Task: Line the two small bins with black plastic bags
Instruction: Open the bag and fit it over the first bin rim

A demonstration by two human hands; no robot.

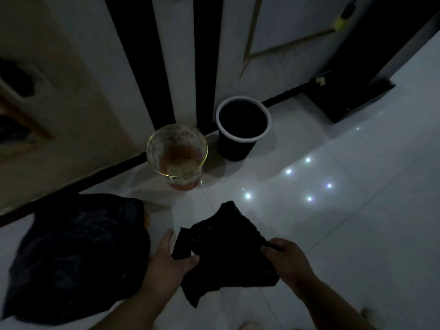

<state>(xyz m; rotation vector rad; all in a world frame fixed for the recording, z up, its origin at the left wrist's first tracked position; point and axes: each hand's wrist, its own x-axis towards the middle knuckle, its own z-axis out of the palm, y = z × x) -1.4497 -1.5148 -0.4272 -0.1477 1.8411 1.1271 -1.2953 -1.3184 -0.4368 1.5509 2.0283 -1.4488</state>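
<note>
Both hands hold a crumpled black plastic bag (pixel 223 253) low over the white floor. My left hand (pixel 166 260) pinches its left edge and my right hand (pixel 285 260) grips its right side. Ahead, a small transparent bin (pixel 177 153) stands by the wall with no bag in it and some scraps at its bottom. To its right stands a small black bin with a white rim (pixel 242 128); its inside is dark, and I cannot tell whether a bag lines it.
A large full black bag (pixel 78 253) lies on the floor at the left, touching my left wrist. White wall panels with dark gaps (pixel 204 55) rise behind the bins. A dark mat (pixel 350 98) lies at the far right. Glossy floor tiles (pixel 345 210) stretch to the right.
</note>
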